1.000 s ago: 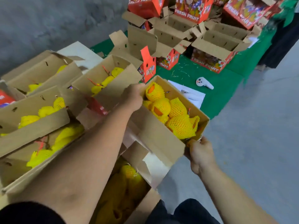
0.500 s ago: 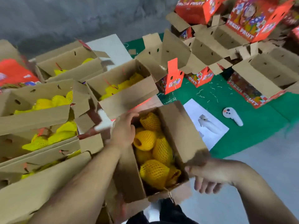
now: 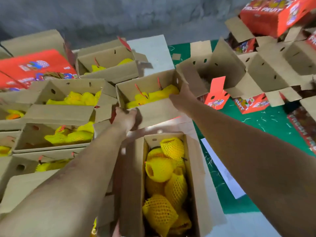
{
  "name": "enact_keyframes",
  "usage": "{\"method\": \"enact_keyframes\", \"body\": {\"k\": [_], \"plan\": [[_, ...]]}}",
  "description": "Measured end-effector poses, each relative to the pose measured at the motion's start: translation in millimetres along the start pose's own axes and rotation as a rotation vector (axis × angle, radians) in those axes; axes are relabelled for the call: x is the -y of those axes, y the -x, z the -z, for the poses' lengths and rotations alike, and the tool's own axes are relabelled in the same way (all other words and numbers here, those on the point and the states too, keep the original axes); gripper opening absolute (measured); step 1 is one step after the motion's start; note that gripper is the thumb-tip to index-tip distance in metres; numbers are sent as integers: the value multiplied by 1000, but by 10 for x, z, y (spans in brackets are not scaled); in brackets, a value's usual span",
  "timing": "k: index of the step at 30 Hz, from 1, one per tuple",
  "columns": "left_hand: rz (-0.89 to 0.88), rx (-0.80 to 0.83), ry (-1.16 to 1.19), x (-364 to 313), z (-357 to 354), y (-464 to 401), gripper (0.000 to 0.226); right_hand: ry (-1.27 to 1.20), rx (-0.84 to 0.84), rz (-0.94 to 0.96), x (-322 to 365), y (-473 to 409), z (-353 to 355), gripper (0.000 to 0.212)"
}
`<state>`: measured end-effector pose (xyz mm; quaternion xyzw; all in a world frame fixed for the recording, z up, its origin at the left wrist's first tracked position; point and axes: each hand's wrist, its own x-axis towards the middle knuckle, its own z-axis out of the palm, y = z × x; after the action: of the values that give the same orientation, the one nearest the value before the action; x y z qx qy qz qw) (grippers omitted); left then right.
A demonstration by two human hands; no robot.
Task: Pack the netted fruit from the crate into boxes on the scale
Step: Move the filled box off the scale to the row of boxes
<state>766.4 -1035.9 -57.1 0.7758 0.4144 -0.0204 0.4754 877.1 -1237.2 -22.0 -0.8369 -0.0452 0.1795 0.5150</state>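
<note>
A long open cardboard box (image 3: 131,177) lies close in front of me, filled with fruit in yellow foam nets (image 3: 164,170). Behind it stands another open box of netted fruit (image 3: 153,115). My left hand (image 3: 125,118) grips that farther box at its near left corner, fingers curled over the front flap. My right hand (image 3: 181,98) holds its right end, at the top edge beside the fruit. No scale or crate can be made out.
Several more open boxes of yellow netted fruit (image 3: 71,100) crowd the left. Empty folded boxes (image 3: 266,72) and red printed cartons (image 3: 273,12) pile up at the back right on a green mat (image 3: 266,127). A white sheet (image 3: 222,170) lies right of the near box.
Both hands have let go of the near box, which now lies low in front of me, and have reached forward to the box behind it. The view has tilted downward.
</note>
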Motion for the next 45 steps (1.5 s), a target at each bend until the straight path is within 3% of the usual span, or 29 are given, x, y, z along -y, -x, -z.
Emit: {"method": "enact_keyframes", "body": {"k": [5, 10, 12, 15, 18, 20, 22, 25, 29, 35, 40, 45], "plan": [[-5, -103, 35, 64, -93, -174, 52, 352, -45, -175, -162, -431, 3, 81], [52, -85, 181, 68, -31, -274, 36, 98, 3, -223, -342, -466, 46, 64], [94, -99, 209, 58, 28, -277, 43, 67, -16, -240, -343, -404, 74, 58], [53, -136, -134, 195, 16, -148, 53, 166, -7, -303, -587, -170, 159, 41], [-45, -91, -397, 538, 20, -74, 39, 152, 92, -424, -906, 91, 225, 53], [-42, 3, -475, 678, -5, -80, 44, 71, 106, -503, -988, 133, 205, 53], [-31, 14, -382, 656, -51, -68, 43, 45, 52, -518, -971, 97, 170, 31], [-40, -60, -116, 437, -57, -20, 27, 39, -41, -500, -884, 34, 259, 7], [-70, -66, 81, 14, 35, 195, 30, 203, -78, -335, -677, 103, 657, 25], [-228, -139, 257, -222, 275, 661, 22, 279, -186, -138, 78, 532, 1053, 25], [-371, -201, 443, -289, 967, 1099, 28, 378, -291, 104, 708, 1097, 974, 22], [-431, -336, 478, 76, 1779, 1625, 34, 401, -310, 272, 1118, 1712, 529, 16]]}}
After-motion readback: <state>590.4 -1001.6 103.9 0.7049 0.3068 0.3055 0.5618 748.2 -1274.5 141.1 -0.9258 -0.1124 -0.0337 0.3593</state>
